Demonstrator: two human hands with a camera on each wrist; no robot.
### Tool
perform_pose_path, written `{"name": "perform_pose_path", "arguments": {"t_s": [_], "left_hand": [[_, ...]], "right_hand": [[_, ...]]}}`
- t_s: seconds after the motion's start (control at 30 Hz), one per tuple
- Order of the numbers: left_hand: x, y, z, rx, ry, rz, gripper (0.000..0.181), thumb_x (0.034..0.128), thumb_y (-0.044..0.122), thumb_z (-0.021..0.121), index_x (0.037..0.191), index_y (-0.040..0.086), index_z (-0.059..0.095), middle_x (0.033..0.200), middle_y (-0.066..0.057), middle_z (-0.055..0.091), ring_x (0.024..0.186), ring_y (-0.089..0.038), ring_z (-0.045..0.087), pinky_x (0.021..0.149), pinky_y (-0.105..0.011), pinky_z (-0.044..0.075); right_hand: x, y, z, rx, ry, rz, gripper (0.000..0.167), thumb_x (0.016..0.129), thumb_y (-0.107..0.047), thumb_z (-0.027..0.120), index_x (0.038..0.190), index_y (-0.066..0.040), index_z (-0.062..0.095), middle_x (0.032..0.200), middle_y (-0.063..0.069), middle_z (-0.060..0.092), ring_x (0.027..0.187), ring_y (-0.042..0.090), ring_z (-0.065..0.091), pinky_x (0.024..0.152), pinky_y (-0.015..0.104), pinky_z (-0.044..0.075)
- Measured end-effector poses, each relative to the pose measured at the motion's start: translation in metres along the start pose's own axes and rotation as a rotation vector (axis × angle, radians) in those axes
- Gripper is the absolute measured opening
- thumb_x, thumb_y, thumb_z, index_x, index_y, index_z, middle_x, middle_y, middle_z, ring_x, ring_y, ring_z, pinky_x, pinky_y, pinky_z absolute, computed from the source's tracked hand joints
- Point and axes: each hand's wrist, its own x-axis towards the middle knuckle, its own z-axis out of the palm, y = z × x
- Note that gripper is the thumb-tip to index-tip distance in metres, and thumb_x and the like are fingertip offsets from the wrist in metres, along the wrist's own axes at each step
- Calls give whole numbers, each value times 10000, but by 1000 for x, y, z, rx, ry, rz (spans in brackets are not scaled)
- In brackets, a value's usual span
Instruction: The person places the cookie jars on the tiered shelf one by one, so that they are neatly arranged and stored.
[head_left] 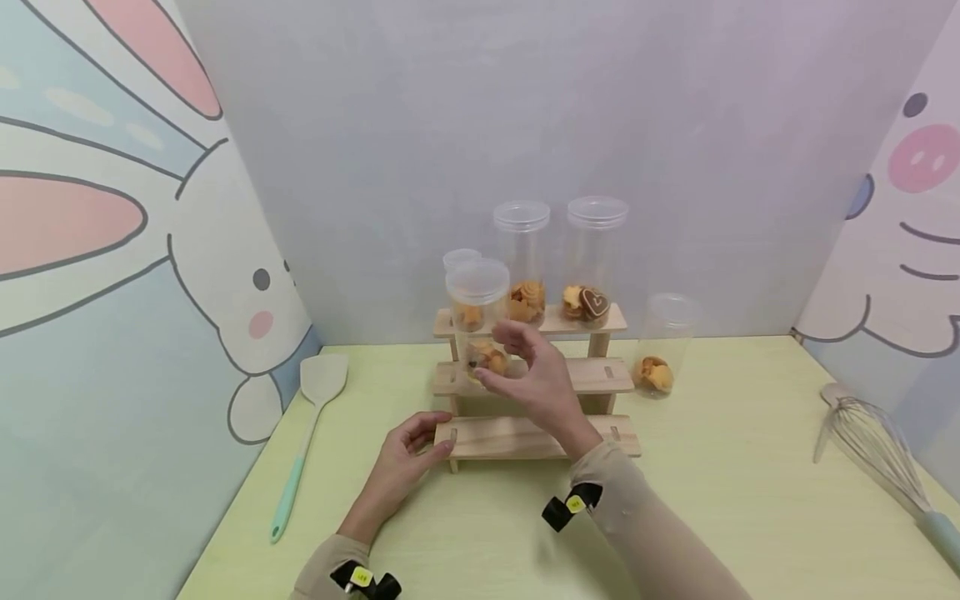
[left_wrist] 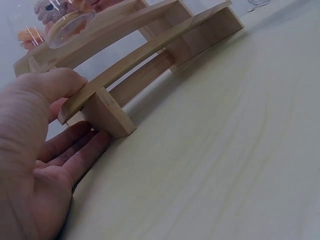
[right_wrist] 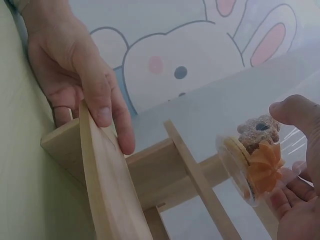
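Note:
A clear lidded jar with a few cookies at its bottom is held in my right hand, thumb and fingers round its lower part. It is at the left end of the middle step of a three-step wooden rack. In the right wrist view the jar's base appears lifted off the boards. My left hand grips the left end of the lowest step, its thumb on top and fingers beneath. On the top step stand two tall cookie jars and a smaller jar, partly hidden.
Right of the rack, another cookie jar stands on the table. A white spatula with a mint handle lies at the left, and a whisk at the right. Walls with cartoon animals enclose the table.

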Motion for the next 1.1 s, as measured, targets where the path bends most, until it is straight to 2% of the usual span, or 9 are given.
{"name": "perform_pose_path", "arguments": {"t_s": [0.27, 0.5, 0.63, 0.83, 0.93, 1.1], "left_hand": [[0, 1, 0, 23, -2, -10, 413, 1040, 169, 823, 1430, 96, 711, 1476, -115, 686, 1299, -294, 649, 1098, -271, 520], [-1, 0, 0, 10, -1, 1, 406, 1038, 148, 820, 1423, 77, 712, 1467, -129, 690, 1301, -303, 653, 1084, -257, 527], [-1, 1, 1, 6, -7, 9, 409, 1037, 136, 818, 1426, 72, 709, 1468, -133, 688, 1303, -304, 654, 1080, -251, 529], [0, 0, -1, 10, -9, 26, 408, 1036, 130, 819, 1423, 70, 709, 1470, -139, 686, 1286, -310, 663, 1069, -248, 538], [0, 0, -1, 9, -9, 22, 410, 1035, 130, 820, 1425, 69, 708, 1469, -141, 686, 1279, -311, 663, 1065, -251, 540], [-1, 1, -1, 15, -6, 22, 409, 1035, 135, 820, 1424, 74, 709, 1467, -136, 687, 1274, -306, 659, 1070, -256, 534]], "right_hand": [[-1, 4, 16, -16, 8, 66, 700, 902, -192, 972, 1508, -92, 637, 1467, 143, 653, 1382, 290, 638, 1205, 497, 504], [-1, 9, 23, -84, 28, 74, 693, 888, -233, 986, 1495, -135, 665, 1394, 123, 639, 1356, 289, 648, 1185, 492, 520], [0, 11, 27, -90, 33, 60, 702, 894, -218, 981, 1507, -126, 654, 1414, 90, 624, 1362, 291, 643, 1184, 464, 525], [0, 11, 33, -53, 50, 69, 677, 900, -162, 970, 1458, -56, 602, 1429, 47, 646, 1389, 303, 637, 1197, 428, 515], [0, 11, 34, -70, 64, 90, 678, 890, -176, 979, 1445, -82, 600, 1417, 32, 664, 1371, 271, 650, 1196, 439, 513], [1, 12, 36, -107, 74, 93, 685, 885, -216, 988, 1444, -96, 612, 1405, 51, 657, 1344, 322, 657, 1178, 456, 524]]}}
